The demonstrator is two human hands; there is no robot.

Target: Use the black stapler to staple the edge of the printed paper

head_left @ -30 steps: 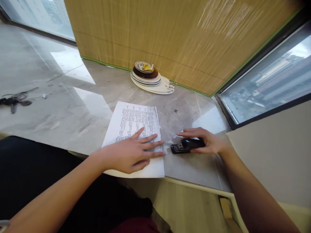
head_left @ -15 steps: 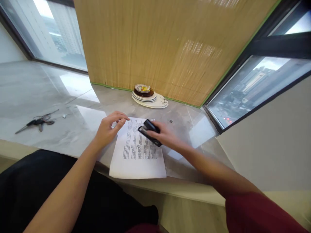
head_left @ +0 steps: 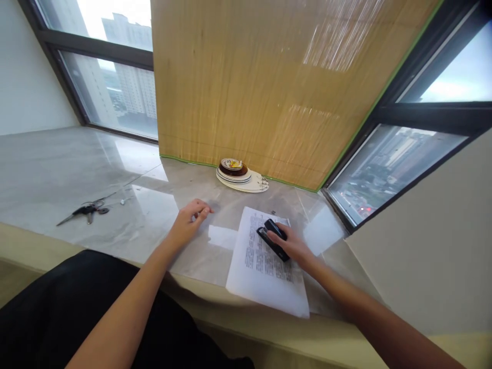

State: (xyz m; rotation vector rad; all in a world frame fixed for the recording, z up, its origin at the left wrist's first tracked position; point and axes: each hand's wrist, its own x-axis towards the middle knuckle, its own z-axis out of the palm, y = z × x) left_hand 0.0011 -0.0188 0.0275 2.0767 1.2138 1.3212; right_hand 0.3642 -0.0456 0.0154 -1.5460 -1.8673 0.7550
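"What's the right hand (head_left: 295, 247) holding?"
"The stapler (head_left: 277, 229), gripped round its body, over the paper (head_left: 249, 284) on the sill (head_left: 200, 256)."
"And the left hand (head_left: 190, 220)?"
"Half-curled, empty, left of the paper."

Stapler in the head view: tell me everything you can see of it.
The stapler is black, apparently plastic, with a shiny, metal-looking strip near its front. Its upper arm stands apart from the long base at the nose. The right hand grips it, hiding part of its middle. It lies slantwise over the printed paper, nose pointing away and to the left; whether the base touches the page cannot be told.
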